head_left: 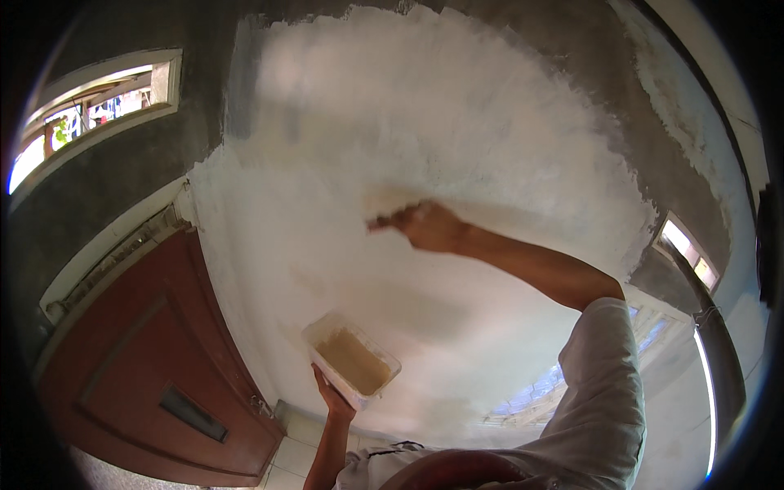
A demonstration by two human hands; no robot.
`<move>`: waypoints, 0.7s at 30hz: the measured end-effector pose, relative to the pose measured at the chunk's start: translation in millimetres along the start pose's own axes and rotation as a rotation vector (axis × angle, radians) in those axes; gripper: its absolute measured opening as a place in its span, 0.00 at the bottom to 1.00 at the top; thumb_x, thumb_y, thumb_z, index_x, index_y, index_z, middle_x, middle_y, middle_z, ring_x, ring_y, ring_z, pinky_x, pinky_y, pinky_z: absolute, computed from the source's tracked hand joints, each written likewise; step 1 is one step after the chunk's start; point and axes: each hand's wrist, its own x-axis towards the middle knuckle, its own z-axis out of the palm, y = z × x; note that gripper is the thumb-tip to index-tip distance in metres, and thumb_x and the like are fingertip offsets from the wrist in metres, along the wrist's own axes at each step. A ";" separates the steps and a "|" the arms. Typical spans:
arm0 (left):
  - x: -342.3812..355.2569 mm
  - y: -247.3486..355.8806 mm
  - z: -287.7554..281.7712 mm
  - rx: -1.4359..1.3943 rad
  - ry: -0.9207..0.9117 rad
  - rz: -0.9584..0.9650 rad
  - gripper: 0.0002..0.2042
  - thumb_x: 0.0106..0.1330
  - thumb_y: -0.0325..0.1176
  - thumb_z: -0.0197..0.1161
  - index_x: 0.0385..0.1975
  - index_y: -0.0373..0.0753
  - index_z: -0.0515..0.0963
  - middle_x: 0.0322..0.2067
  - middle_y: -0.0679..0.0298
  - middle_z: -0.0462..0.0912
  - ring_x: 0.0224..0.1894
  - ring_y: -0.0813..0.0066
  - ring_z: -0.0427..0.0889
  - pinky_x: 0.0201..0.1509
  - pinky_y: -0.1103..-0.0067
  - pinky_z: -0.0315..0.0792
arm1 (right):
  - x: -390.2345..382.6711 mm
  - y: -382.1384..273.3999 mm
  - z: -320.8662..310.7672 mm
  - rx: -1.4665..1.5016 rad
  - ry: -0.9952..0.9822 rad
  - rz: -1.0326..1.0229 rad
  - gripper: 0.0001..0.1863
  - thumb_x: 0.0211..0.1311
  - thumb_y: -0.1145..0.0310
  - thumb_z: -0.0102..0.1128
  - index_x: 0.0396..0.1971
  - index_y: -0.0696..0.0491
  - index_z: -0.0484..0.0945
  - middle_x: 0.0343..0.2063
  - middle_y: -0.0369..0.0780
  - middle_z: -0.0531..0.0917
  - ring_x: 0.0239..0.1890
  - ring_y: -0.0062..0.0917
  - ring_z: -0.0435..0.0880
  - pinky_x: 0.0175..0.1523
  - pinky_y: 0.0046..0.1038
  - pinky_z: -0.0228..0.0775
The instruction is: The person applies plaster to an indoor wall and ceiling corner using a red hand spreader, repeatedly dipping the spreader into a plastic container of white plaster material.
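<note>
My right hand [433, 227] is raised against the whitened wall [327, 188], its arm reaching in from the right. Its fingers are closed on a small dark reddish tool [379, 223], too blurred for me to name its kind. Lower down, my left hand [333, 398] grips a pale rectangular plastic tub [317, 331] from its side and underneath. The tub tilts so that its open top shows, with beige material [353, 361] spread over the inside. The wall's white coat has a ragged edge against bare grey plaster [572, 41].
A reddish-brown door [139, 359] stands at the left below a framed opening [175, 77]. At the right are a small vent opening [688, 249], a window [535, 392] partly behind my sleeve, and a dark hanging strip [727, 367]. Pale floor tiles [294, 453] show below.
</note>
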 end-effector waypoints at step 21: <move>4.2 -18.0 8.1 0.072 0.003 -0.096 0.41 0.70 0.70 0.43 0.74 0.46 0.56 0.68 0.60 0.67 0.68 0.58 0.68 0.70 0.62 0.65 | 49.0 57.5 -101.9 -0.240 0.285 0.125 0.33 0.57 0.80 0.51 0.61 0.34 0.77 0.45 0.38 0.86 0.44 0.29 0.86 0.41 0.30 0.81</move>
